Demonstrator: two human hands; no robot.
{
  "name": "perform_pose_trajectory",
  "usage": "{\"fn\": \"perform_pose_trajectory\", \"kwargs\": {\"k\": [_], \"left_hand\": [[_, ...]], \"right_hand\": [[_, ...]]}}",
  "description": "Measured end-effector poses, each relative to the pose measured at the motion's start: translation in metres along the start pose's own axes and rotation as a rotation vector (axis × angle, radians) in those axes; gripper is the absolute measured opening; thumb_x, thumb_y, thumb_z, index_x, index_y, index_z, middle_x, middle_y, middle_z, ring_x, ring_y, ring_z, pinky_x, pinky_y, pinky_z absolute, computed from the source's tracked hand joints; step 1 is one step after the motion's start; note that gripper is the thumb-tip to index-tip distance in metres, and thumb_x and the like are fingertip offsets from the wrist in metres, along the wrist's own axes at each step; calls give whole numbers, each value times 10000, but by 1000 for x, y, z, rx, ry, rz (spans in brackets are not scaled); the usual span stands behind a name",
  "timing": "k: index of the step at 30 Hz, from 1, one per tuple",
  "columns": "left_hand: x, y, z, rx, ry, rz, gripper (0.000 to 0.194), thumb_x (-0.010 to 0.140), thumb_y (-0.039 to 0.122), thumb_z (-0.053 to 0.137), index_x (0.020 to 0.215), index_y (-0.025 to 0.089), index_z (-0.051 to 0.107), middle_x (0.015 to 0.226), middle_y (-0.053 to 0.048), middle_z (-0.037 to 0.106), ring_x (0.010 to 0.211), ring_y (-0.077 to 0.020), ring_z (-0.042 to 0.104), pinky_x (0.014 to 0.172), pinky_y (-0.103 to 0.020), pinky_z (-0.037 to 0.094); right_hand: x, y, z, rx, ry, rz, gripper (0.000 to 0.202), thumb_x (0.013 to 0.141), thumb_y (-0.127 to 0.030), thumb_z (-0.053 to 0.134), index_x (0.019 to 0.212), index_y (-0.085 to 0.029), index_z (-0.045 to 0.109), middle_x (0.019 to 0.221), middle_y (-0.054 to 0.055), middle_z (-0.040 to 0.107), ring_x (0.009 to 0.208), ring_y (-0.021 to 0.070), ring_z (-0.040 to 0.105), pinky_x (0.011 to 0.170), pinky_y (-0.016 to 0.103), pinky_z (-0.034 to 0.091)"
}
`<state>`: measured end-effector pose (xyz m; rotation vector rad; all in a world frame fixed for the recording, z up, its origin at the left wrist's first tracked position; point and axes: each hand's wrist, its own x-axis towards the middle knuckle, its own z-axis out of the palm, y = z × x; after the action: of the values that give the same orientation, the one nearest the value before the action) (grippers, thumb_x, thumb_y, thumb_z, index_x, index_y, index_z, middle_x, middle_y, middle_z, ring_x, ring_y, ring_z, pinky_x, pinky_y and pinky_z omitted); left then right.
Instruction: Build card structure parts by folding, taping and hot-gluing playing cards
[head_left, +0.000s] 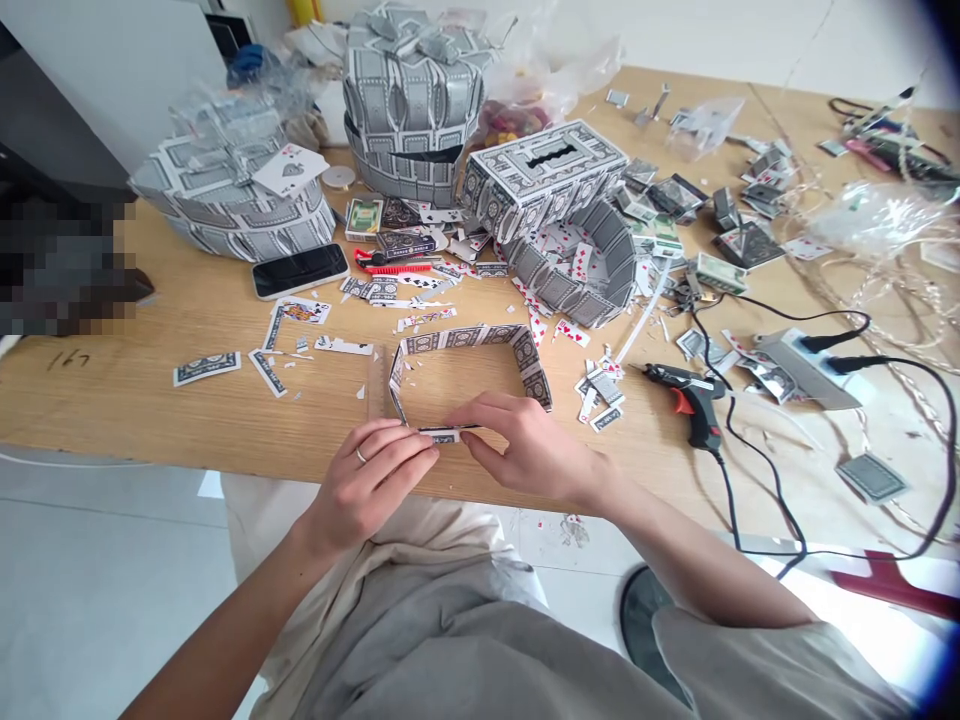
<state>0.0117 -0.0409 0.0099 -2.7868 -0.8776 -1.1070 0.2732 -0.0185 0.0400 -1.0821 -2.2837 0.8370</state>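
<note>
A ring of joined playing-card strips stands on edge on the wooden table close to its front edge. At the ring's near side, my left hand has its fingers closed over the strip; a silver ring is on one finger. My right hand pinches the same near side, thumb outside and fingers inside the loop. Between the two hands a short piece of card shows against the strip. Fingertips hide parts of this near wall. A clear ruler-like strip lies just left of the ring.
A glue gun lies at right, its cable running to a power strip. Behind are a phone, a red cutter, a card tissue box, card baskets and a card bowl. Card scraps are scattered around.
</note>
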Motion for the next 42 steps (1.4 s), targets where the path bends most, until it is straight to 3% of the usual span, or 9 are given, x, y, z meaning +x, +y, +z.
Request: {"fn": "perform_pose_trajectory", "kwargs": {"k": [12, 16, 22, 33, 42], "left_hand": [[8, 0, 3, 50, 16, -79, 331, 937, 17, 775, 1231, 157, 717, 1129, -94, 836, 1063, -246, 792, 1011, -437, 622], [10, -1, 4, 30, -14, -93, 323, 958, 25, 761, 1249, 153, 704, 1189, -100, 830, 1171, -252, 775, 1090, -458, 594], [16, -2, 1, 38, -54, -101, 251, 997, 69, 723, 1221, 174, 687, 1118, -79, 825, 1074, -235, 783, 1083, -466, 598], [22, -5, 0, -38, -124, -76, 193, 1018, 76, 660, 1180, 180, 650, 1074, -87, 788, 1043, -240, 758, 1078, -468, 605], [23, -3, 6, -45, -136, -84, 228, 1018, 64, 634, 1203, 197, 650, 1095, -93, 790, 1044, -252, 758, 1050, -482, 601]], "right_hand": [[-3, -2, -1, 36, -10, -15, 299, 1014, -100, 645, 1273, -214, 743, 1189, 95, 815, 1122, 275, 779, 993, 409, 623], [-4, -1, -1, 43, 0, -50, 235, 1037, -153, 679, 1264, -201, 722, 1190, 105, 807, 1117, 278, 776, 992, 417, 625], [-6, 3, 10, -17, 79, -103, 93, 1103, -259, 660, 1167, -210, 706, 1105, 102, 818, 1030, 259, 791, 936, 403, 643], [-6, -6, 22, -158, 153, -191, 142, 1124, -144, 553, 1112, -190, 687, 1044, 133, 806, 993, 270, 774, 868, 416, 658], [-12, 0, 25, -158, 161, -81, 109, 1138, -222, 575, 1240, -202, 609, 1063, 116, 797, 952, 256, 795, 795, 362, 645]]}}
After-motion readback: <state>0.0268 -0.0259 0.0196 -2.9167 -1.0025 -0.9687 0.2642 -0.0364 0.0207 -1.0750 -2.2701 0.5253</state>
